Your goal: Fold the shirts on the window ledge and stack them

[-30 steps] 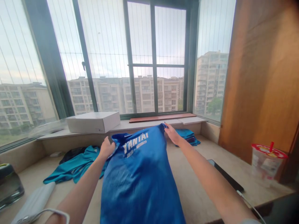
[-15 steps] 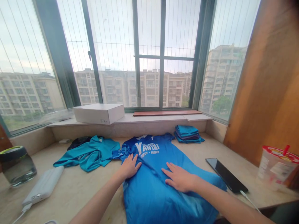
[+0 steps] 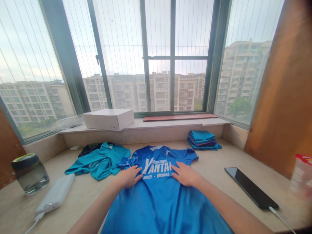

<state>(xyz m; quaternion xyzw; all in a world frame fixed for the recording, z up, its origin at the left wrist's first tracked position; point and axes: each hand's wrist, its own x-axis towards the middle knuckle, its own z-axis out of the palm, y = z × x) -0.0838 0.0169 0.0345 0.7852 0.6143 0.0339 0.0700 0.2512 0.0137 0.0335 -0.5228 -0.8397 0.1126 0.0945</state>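
A blue T-shirt (image 3: 158,191) with white lettering lies front up, its neck toward the window and its lower part running out of view at the bottom. My left hand (image 3: 130,177) rests on the shirt's left side, beside the lettering, fingers spread. On the right side of the chest lies my right hand (image 3: 185,174), palm down with its fingers apart, touching the end of the print. Neither hand grips the cloth. A crumpled teal garment (image 3: 103,161) is left of the shirt, and a folded stack of blue and purple clothes (image 3: 203,140) sits behind it at right.
Along the left are a bottle (image 3: 31,175) and a white power bank (image 3: 56,195) with a cable. A phone (image 3: 251,187) on a cable and a plastic cup (image 3: 301,177) are at right. A white box (image 3: 107,119) stands on the sill (image 3: 170,123).
The shirt now lies straighter, with its right sleeve spread outward and its lettering nearer. Both hands have shifted up the shirt to either side of the print. The view has turned slightly left.
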